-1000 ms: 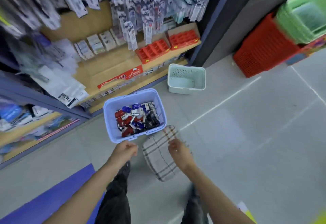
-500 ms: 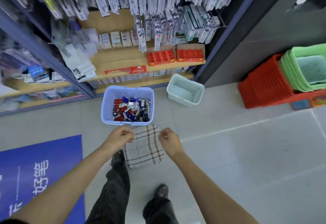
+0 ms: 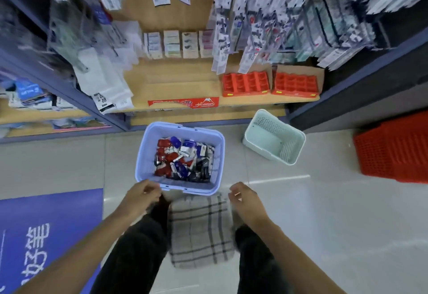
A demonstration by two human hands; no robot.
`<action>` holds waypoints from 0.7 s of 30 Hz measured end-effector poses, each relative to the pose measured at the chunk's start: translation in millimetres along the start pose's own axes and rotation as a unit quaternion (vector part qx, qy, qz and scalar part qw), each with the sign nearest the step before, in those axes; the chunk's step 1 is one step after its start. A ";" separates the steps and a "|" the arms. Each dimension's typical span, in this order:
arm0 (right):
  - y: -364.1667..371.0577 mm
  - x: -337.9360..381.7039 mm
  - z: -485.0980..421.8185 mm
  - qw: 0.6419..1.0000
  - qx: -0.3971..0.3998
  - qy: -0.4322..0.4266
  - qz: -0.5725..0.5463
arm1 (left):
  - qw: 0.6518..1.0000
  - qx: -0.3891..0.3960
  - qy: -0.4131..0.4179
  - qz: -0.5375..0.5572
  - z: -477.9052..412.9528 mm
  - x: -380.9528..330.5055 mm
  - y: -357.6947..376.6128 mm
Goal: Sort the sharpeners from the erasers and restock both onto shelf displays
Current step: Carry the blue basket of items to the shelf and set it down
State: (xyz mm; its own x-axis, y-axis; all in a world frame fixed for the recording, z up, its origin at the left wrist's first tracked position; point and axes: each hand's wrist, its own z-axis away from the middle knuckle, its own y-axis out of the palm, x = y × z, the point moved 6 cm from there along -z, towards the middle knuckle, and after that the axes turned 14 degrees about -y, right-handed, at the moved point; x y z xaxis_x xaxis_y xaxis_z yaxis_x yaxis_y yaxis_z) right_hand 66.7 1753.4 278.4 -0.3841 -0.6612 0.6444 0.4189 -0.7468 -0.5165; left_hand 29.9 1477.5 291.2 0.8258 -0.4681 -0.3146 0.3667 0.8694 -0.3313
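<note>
While the person stands facing the shelf (image 3: pixel 176 78), head view: blue basket (image 3: pixel 141 155) on the floor at the shelf's foot, holding a mixed heap of sharpeners and erasers (image 3: pixel 183 159) in red, blue, black and white. Left hand (image 3: pixel 142 195) curled just beside the basket's near rim; whether it grips anything, cannot tell. Right hand (image 3: pixel 245 203) curled, pinching the top corner of a checked cloth (image 3: pixel 200 231) spread between the legs. Mint basket (image 3: pixel 298 145) to the right, apart. Red trays (image 3: pixel 245 84) side by side on the shelf
</note>
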 end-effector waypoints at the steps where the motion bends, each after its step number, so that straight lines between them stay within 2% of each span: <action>1: 8.6 -9.1 -24.1 1.000 0.020 0.003 0.005 | 1.000 -0.010 -0.006 0.006 -23.5 -4.5 -1.7; 6: 42.3 -57.6 -155.6 0.995 0.069 -0.024 0.061 | 0.998 -0.054 0.010 -0.010 -157.1 -16.1 -1.3; 10: 56.4 -98.8 -251.9 0.998 0.005 -0.020 0.059 | 0.988 -0.145 0.043 -0.004 -251.0 -21.7 -1.3; 14: 75.4 -140.0 -309.2 0.994 -0.077 0.044 0.069 | 0.963 -0.257 0.064 -0.040 -315.5 -18.1 -14.7; 17: 97.0 -163.3 -331.3 0.993 -0.097 0.054 0.049 | 0.960 -0.274 0.035 -0.039 -358.0 0.6 -24.1; 21: 98.8 -172.0 -330.0 0.987 -0.140 -0.003 0.077 | 0.967 -0.255 0.024 -0.004 -379.2 23.0 -20.1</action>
State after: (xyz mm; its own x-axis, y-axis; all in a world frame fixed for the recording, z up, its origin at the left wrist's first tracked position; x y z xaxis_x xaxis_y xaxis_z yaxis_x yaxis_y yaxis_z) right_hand -97.3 1769.7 -69.5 -0.3276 -0.7685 0.5496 0.2270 -0.6287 -0.7438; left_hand -120.9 1389.3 -46.8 0.7989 -0.4915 -0.3468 0.1043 0.6810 -0.7248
